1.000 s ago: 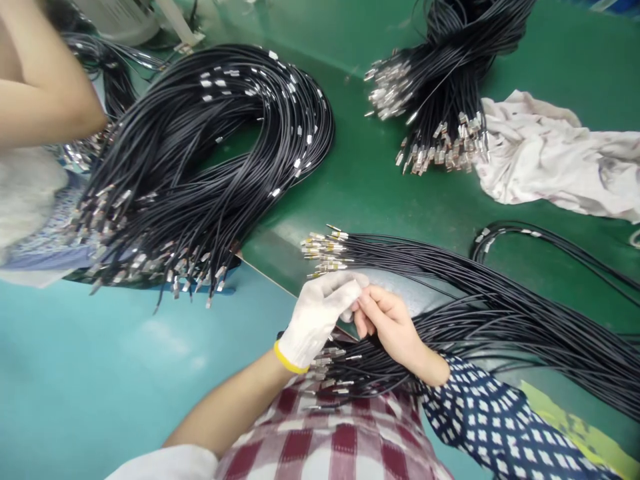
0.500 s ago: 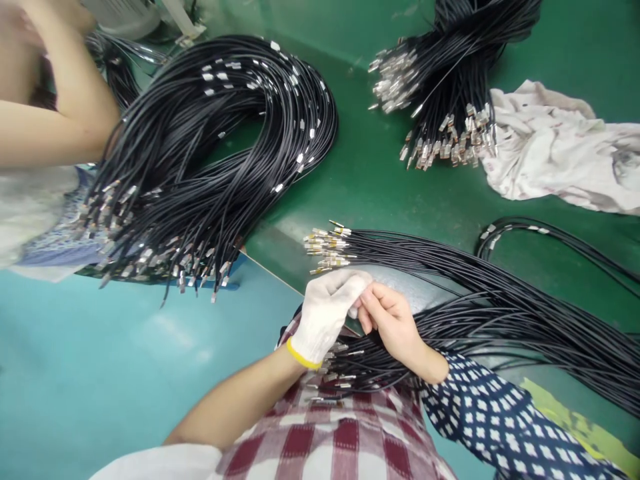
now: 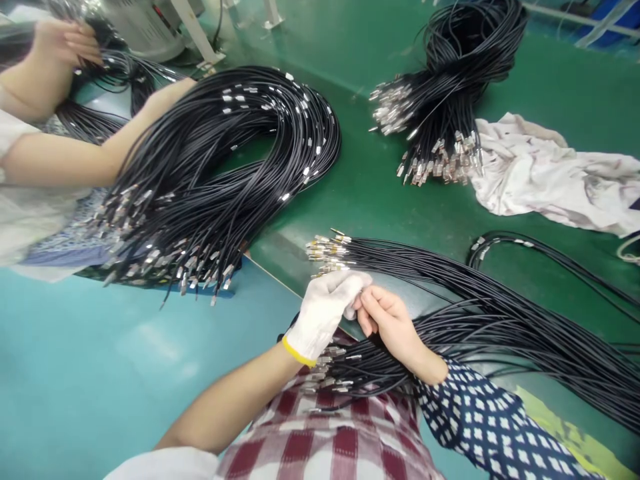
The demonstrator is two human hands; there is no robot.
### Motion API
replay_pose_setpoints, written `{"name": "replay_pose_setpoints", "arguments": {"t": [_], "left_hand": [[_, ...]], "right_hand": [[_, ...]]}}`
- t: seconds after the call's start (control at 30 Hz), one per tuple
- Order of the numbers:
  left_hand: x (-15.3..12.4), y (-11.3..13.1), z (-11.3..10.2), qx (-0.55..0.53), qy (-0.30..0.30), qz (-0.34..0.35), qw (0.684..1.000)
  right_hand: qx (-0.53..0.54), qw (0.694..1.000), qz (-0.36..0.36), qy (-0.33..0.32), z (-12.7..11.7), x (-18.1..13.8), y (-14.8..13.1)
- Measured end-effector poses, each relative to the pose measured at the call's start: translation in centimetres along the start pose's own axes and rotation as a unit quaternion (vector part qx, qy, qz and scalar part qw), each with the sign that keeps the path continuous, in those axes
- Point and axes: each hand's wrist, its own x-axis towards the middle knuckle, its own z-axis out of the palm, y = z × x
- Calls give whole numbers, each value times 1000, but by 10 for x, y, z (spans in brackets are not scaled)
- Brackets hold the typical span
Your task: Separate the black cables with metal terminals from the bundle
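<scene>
My left hand (image 3: pixel 325 312), in a white knit glove with a yellow cuff, is closed in a pinch. Its fingertips meet those of my bare right hand (image 3: pixel 393 328), which is pinched as well. Whatever sits between the fingers is too small and covered to make out. Just beyond the hands lies a bundle of black cables (image 3: pixel 450 270) with gold-coloured metal tips (image 3: pixel 327 251) pointing left. A second bundle of black cables (image 3: pixel 480 317) runs beneath my right hand, and its silvery connector ends (image 3: pixel 327 373) rest over my checked apron (image 3: pixel 320 443).
A large looped cable bundle (image 3: pixel 300 127) lies at left, beside a co-worker's arms (image 3: pixel 65 157). Farther back are another coiled bundle (image 3: pixel 465 73) and a crumpled white cloth (image 3: pixel 545 167) on the green table (image 3: pixel 390 193). A thin cable loop (image 3: pixel 540 250) curves at right.
The view has tilted up slightly, showing more of the far table. The co-worker's raised hand and forearms have shifted. My two hands keep the same pinch together.
</scene>
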Motion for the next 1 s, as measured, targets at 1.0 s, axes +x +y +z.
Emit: {"name": "replay_pose_setpoints", "arguments": {"t": [1.0], "left_hand": [[5, 4, -11, -139, -77, -53, 986]], "right_hand": [[10, 998, 12, -64, -8, -1, -6]]}}
